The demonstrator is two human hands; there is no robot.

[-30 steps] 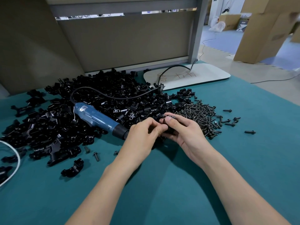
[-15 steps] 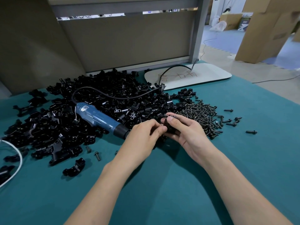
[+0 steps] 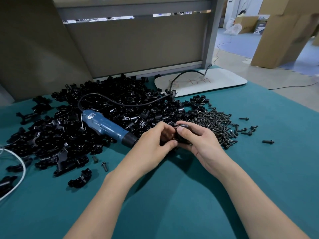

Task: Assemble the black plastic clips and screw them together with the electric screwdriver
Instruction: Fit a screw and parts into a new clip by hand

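black clip [image 3: 180, 139] is clamped between your left grip [image 3: 151, 145] and right grip [image 3: 202, 142], just above the surface [image 3: 172, 204] beside the screws [image 3: 215, 125]. you seem to be mating halves; next, seat a screw, then reach for the screwdriver [image 3: 107, 125].

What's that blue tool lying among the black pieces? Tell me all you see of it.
The electric screwdriver is a blue, plastic-looking barrel with a white label near its rear and a black collar at the front. It lies on its side, unheld, on the pile of black clips, nose toward the left hand, which hides its tip. A black cord loops from its rear across the pile.
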